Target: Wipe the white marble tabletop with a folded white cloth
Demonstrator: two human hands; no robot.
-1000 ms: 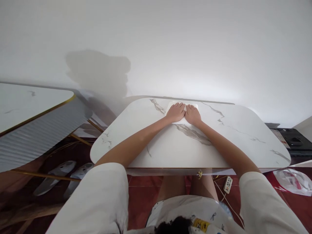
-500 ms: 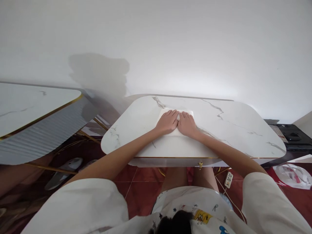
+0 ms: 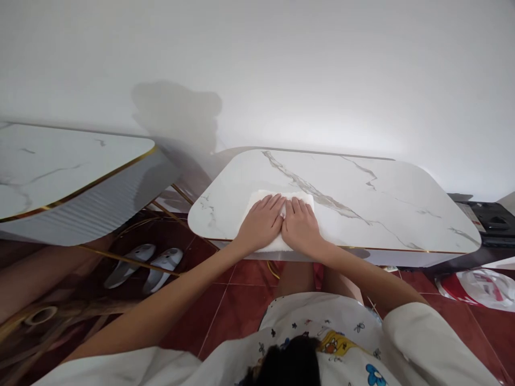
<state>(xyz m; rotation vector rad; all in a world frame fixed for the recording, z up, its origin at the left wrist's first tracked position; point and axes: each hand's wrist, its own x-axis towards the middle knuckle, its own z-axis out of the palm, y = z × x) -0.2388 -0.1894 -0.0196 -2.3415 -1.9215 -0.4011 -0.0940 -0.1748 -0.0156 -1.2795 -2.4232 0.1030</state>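
A white cloth [image 3: 277, 245] lies flat on the white marble-patterned tabletop [image 3: 382, 198], its near end reaching the front edge. My left hand [image 3: 261, 221] presses on the cloth's left part, fingers stretched forward and lying flat. Beside it, my right hand [image 3: 300, 222] rests flat on the right part, with its fingers also extended. The two hands touch or nearly touch at the thumbs. Most of the cloth's middle is hidden under them.
A second marble-patterned table [image 3: 80, 166] with a gold edge stands to the left. Pale shoes [image 3: 163, 268] sit on the red tiled floor. A black appliance [image 3: 493, 222] and a plastic bag [image 3: 478, 289] are at the right. The wall [image 3: 281, 69] rises behind.
Both hands have drawn the cloth back toward me and slightly left, to the table's front edge. The view has shifted, and more of the left table and shoes shows.
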